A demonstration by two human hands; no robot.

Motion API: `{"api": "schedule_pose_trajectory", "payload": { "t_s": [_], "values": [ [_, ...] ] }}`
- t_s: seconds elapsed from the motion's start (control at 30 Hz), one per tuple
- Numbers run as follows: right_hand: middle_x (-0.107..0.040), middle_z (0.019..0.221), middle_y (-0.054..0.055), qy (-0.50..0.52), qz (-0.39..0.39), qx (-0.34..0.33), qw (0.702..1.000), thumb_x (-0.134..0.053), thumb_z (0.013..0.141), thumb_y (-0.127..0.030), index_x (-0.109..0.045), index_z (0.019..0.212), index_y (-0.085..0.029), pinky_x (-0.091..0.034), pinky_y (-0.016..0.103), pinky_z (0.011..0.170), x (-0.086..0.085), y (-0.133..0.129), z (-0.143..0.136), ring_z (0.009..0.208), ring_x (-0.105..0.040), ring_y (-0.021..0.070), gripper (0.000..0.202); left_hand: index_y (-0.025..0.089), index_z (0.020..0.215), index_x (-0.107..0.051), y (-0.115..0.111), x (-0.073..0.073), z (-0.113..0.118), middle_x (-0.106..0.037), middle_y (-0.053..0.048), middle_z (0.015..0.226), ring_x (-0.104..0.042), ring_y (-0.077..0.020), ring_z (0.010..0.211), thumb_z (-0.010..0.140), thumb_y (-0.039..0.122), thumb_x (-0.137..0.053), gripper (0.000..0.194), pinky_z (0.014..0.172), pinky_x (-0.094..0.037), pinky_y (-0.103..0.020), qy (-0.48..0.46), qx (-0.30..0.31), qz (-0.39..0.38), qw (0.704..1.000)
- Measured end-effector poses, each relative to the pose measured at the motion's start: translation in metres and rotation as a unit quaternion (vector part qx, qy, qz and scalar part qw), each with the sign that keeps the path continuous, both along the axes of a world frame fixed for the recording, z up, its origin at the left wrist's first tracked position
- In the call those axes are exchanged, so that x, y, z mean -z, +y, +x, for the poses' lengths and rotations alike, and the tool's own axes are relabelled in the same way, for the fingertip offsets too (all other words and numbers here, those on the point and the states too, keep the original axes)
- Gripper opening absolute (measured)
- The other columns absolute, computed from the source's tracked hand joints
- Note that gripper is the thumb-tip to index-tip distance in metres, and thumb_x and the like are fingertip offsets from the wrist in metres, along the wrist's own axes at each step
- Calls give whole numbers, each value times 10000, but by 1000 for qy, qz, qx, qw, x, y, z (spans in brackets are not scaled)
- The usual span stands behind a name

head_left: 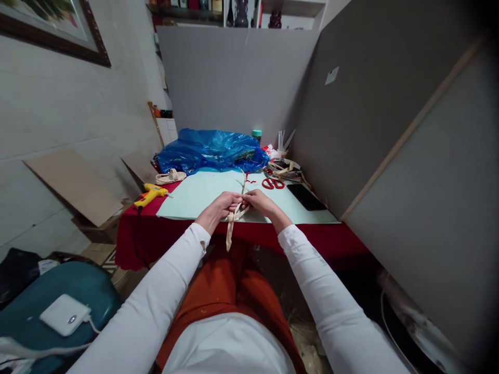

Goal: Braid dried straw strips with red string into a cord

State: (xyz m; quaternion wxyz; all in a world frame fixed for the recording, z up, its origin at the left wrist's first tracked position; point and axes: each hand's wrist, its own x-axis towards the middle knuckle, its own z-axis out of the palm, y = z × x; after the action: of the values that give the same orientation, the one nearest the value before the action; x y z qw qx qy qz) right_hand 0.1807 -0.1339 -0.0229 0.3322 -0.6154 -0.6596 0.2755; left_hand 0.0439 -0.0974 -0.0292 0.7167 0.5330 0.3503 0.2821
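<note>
My left hand (225, 203) and my right hand (258, 201) meet above the front edge of the table, both closed in a pinch. Between the fingertips stands a thin stem (244, 185) with small red pieces (248, 179) near its upper end. A beige strip (230, 231), folded or knotted partway, runs from the fingers and dangles past the table edge. Which fingers press on the stem and which on the strip is hard to make out. Beyond my right hand lie red-handled scissors (273, 183).
A pale green sheet (195, 195) covers a red tablecloth (156, 239). On the left sit a yellow glue gun (151, 195) and a beige coil (170, 176). A blue plastic bag (214, 148) lies behind; a black phone (306, 197) rests at right. Grey panels (241, 78) enclose the table.
</note>
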Motion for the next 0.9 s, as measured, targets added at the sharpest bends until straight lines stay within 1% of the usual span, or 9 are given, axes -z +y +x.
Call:
{"api": "schedule_pose_trajectory", "payload": {
  "t_s": [0.13, 0.33, 0.43, 0.5, 0.57, 0.67, 0.77, 0.83, 0.9],
  "values": [
    [-492, 497, -9, 54, -26, -6, 998, -498, 850, -311, -545, 598, -139, -291, 206, 443, 7, 2, 3, 432, -409, 81, 309, 125, 644, -498, -7, 0, 3, -341, 76, 432, -188, -10, 326, 725, -7, -465, 158, 357, -138, -154, 20, -9, 40, 999],
    [-375, 426, -55, 119, -17, -4, 993, -532, 794, -327, -556, 588, -139, -219, 204, 413, 15, -3, 11, 402, -311, 64, 280, 134, 657, -500, -17, -4, 1, -508, 11, 477, -276, -24, 341, 719, 36, -521, 118, 377, -187, -174, 89, -26, 104, 990],
    [-415, 424, -47, 152, -4, 7, 988, -541, 780, -336, -593, 615, -129, -225, 206, 416, 19, -5, 11, 402, -293, 62, 270, 142, 666, -516, -18, -7, -8, -581, -25, 526, -261, -34, 337, 769, 110, -501, 109, 384, -189, -195, 145, -40, 144, 978],
    [-494, 457, -21, 172, 0, 12, 985, -558, 765, -331, -626, 640, -118, -230, 205, 412, 20, -7, 10, 408, -308, 62, 256, 145, 668, -543, -19, -11, -14, -614, -33, 560, -285, -46, 347, 786, 145, -493, 128, 404, -226, -207, 185, -61, 185, 963],
    [-551, 492, 2, 191, 1, 13, 982, -576, 747, -314, -644, 638, -109, -227, 202, 404, 20, -8, 9, 413, -311, 58, 243, 147, 643, -581, -23, -17, -16, -634, -40, 590, -404, -78, 414, 773, 155, -511, 148, 469, -315, -222, 226, -88, 239, 940],
    [-539, 476, -5, 223, -1, 11, 975, -581, 729, -280, -645, 615, -105, -215, 195, 394, 18, -9, 8, 408, -290, 51, 218, 158, 596, -621, -37, -25, -9, -659, -75, 668, -596, -186, 725, 737, 140, -558, 155, 677, -413, -268, 279, -126, 322, 896],
    [-450, 423, -47, 263, -14, 2, 965, -601, 706, -250, -630, 607, -112, -217, 185, 392, 16, -10, 11, 395, -273, 46, 172, 164, 671, -661, -58, -24, 8, -668, -113, 782, -590, -261, 964, 732, 95, -570, 130, 811, -403, -305, 310, -145, 373, 863],
    [-461, 443, -48, 291, -30, -9, 956, -609, 699, -224, -639, 640, -110, -263, 175, 410, 13, -12, 13, 405, -325, 50, 132, 164, 724, -670, -71, -18, 21, -650, -121, 794, -587, -269, 982, 720, 44, -566, 159, 805, -401, -297, 314, -145, 388, 854],
    [-532, 501, -21, 318, -46, -18, 947, -605, 713, -214, -663, 703, -104, -338, 176, 451, 11, -14, 14, 447, -424, 68, 125, 166, 689, -648, -78, -12, 29, -620, -115, 761, -593, -259, 944, 699, 0, -569, 184, 754, -400, -270, 306, -142, 393, 855]
  ]
}}
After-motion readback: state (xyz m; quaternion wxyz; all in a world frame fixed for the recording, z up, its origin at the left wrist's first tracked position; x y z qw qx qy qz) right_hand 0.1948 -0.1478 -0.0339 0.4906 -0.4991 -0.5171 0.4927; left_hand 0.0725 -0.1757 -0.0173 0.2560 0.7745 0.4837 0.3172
